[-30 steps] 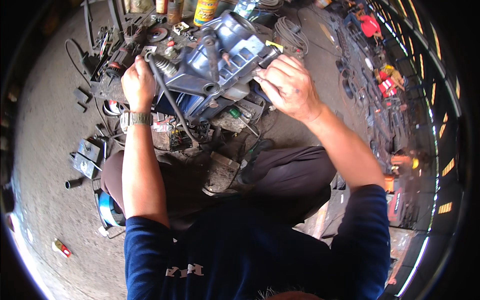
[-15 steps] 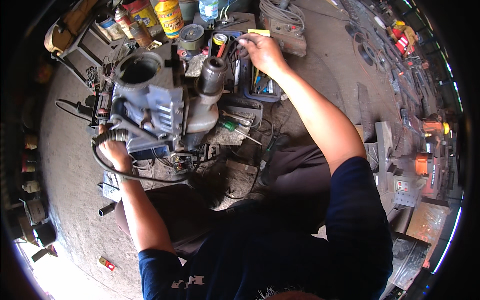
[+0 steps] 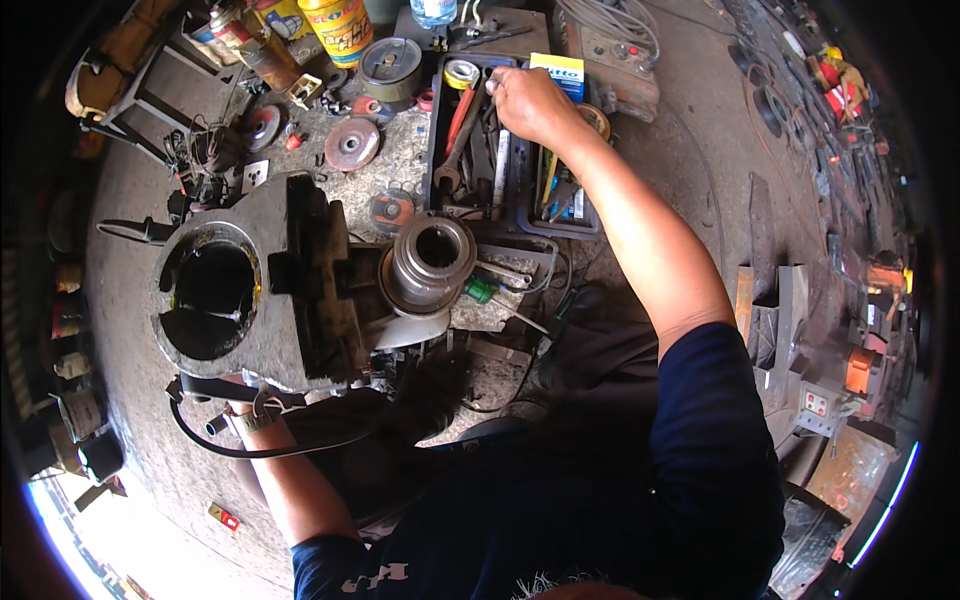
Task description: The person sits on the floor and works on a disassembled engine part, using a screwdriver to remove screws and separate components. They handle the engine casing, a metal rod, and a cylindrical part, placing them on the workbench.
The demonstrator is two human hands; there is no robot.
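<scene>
Metal housing (image 3: pixel 278 315), dull grey and grimy, at the person's front left, just above the left wrist. Shows a wide round bore, black inside, with yellowish smears along parts of the thick rim. Looks blocky and rough on the right flank, with deep dark notches down that side. Just right of it, a hollow steel collar (image 3: pixel 433 262), ringed in steps, with the opening upward. Below, a black hose (image 3: pixel 225 452) in a loose curve across the left forearm. Left hand (image 3: pixel 238 406), mostly hidden at the housing's lower edge; cannot tell whether spread or closed. Farther right, a green-handled screwdriver (image 3: pixel 479 290). Beyond, right hand (image 3: pixel 528 100) over a two-part tool tray (image 3: pixel 560 231), with fingers curled and bunched; cannot tell whether pinching anything. Near it, a brownish wrench (image 3: pixel 448 179); farther left, a worn flat disc (image 3: pixel 352 145).
</scene>
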